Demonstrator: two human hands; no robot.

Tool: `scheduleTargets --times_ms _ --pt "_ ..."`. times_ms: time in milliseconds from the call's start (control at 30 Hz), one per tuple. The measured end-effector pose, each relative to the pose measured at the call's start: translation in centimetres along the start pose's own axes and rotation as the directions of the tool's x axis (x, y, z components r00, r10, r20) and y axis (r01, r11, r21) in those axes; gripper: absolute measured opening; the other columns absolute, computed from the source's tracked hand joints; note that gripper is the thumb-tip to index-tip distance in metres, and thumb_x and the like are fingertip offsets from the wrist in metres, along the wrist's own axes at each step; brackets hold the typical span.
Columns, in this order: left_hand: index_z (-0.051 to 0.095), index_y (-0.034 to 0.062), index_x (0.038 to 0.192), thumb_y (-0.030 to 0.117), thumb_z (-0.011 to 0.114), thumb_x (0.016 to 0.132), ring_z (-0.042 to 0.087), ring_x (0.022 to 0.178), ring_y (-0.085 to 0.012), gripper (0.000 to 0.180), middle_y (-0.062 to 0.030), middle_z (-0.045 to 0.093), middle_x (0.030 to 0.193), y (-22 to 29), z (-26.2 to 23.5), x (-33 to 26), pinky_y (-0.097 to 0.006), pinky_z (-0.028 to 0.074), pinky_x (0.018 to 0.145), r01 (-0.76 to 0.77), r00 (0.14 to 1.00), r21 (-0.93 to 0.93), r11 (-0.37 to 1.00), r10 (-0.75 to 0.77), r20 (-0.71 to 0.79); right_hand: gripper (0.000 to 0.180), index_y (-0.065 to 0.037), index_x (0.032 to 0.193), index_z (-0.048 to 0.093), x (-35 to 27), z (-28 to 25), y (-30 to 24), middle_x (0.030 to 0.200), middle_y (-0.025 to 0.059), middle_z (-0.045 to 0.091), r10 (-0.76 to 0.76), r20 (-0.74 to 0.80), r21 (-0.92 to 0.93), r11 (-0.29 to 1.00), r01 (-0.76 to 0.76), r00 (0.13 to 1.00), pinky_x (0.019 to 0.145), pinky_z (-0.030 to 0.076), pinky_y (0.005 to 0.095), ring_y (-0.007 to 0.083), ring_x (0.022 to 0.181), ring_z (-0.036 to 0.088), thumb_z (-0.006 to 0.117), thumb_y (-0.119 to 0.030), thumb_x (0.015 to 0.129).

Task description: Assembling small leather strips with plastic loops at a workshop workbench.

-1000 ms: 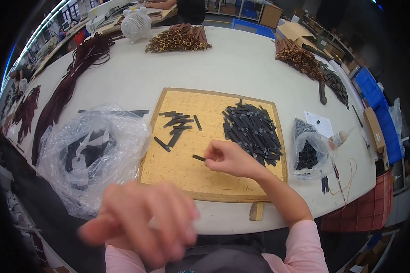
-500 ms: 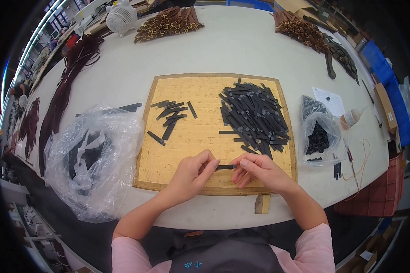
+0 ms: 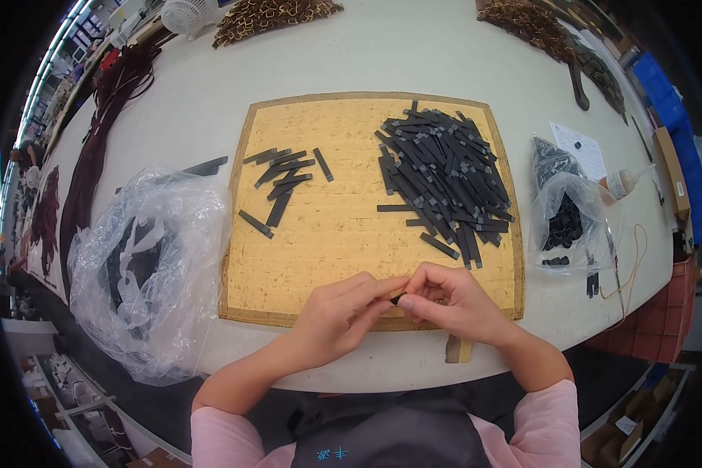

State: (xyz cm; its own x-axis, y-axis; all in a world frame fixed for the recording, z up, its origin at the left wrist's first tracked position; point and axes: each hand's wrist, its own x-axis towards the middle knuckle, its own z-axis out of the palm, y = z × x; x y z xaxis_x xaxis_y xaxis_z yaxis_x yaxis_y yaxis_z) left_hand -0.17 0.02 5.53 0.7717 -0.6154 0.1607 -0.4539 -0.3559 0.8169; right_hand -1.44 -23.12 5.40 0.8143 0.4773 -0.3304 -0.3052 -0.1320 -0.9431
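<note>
Over the near edge of a tan board (image 3: pixel 327 257), my left hand (image 3: pixel 347 312) and my right hand (image 3: pixel 452 300) meet at the fingertips. Both are closed in a pinch on one small black strip (image 3: pixel 398 298); most of it is hidden by the fingers. Beyond my right hand lies a big heap of short black strips (image 3: pixel 444 171), with grey showing at many of their ends. A smaller loose group of black strips (image 3: pixel 285 175) is spread on the left half of the board.
To the left stands an open clear plastic bag (image 3: pixel 152 273) with dark pieces inside. On the right are a bag of black loops (image 3: pixel 565 218), a paper sheet (image 3: pixel 585 152) and a small bottle (image 3: pixel 620 183). Dark red straps (image 3: pixel 105 140) hang along the left; buckled brown straps (image 3: pixel 277 15) lie far back.
My hands have come closer together, and the black strip that showed between them is now mostly covered by my fingers. The whole view has shifted slightly.
</note>
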Motion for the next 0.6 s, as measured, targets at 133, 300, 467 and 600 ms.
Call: scheduleTargets --times_ms 133,300,467,600 --pt "0.069 0.0041 0.112 0.004 0.065 0.093 0.061 0.105 -0.0198 0.019 -0.0087 0.065 0.107 -1.0 -0.9 0.0 -0.032 0.048 0.089 0.045 0.999 -0.464 0.885 -0.036 0.027 0.024 -0.001 0.113 0.062 0.3 0.4 -0.5 0.103 0.0056 0.066 0.007 0.043 0.374 0.927 -0.023 0.999 0.081 0.057 0.0277 0.0119 0.095 0.065 0.054 -0.022 0.105" --pt "0.067 0.0076 0.103 0.014 0.062 0.097 0.033 0.140 -0.0315 0.010 -0.0107 0.048 0.137 -0.8 -0.7 -0.4 -0.047 0.026 0.115 0.136 0.974 -0.696 0.705 0.034 0.225 0.026 -0.001 0.119 0.063 0.1 0.9 0.1 0.108 0.0060 0.067 -0.034 0.398 0.399 0.906 -0.140 0.917 0.086 0.057 0.0289 0.0140 0.101 0.065 0.053 -0.020 0.106" --pt "0.064 0.0076 0.099 0.008 0.065 0.091 0.036 0.137 -0.0386 0.008 -0.0134 0.050 0.135 0.1 -1.3 0.2 -0.049 0.032 0.112 -0.114 0.988 -0.060 0.992 0.120 0.102 0.022 0.000 0.118 0.065 -0.5 0.4 -0.7 0.105 0.0068 0.070 0.088 0.117 0.215 0.970 -0.112 0.989 0.082 0.056 0.0273 0.0121 0.095 0.067 0.058 -0.012 0.102" --pt "0.064 0.0060 0.101 0.003 0.069 0.085 0.049 0.127 -0.0385 0.017 -0.0151 0.053 0.131 0.2 -0.9 0.4 -0.047 0.045 0.102 -0.191 0.982 0.247 0.950 0.185 0.047 0.029 0.002 0.121 0.065 -0.2 0.3 -0.6 0.106 0.0091 0.071 0.058 0.040 0.038 0.998 -0.059 0.998 0.079 0.058 0.0258 0.0127 0.093 0.069 0.068 -0.008 0.094"
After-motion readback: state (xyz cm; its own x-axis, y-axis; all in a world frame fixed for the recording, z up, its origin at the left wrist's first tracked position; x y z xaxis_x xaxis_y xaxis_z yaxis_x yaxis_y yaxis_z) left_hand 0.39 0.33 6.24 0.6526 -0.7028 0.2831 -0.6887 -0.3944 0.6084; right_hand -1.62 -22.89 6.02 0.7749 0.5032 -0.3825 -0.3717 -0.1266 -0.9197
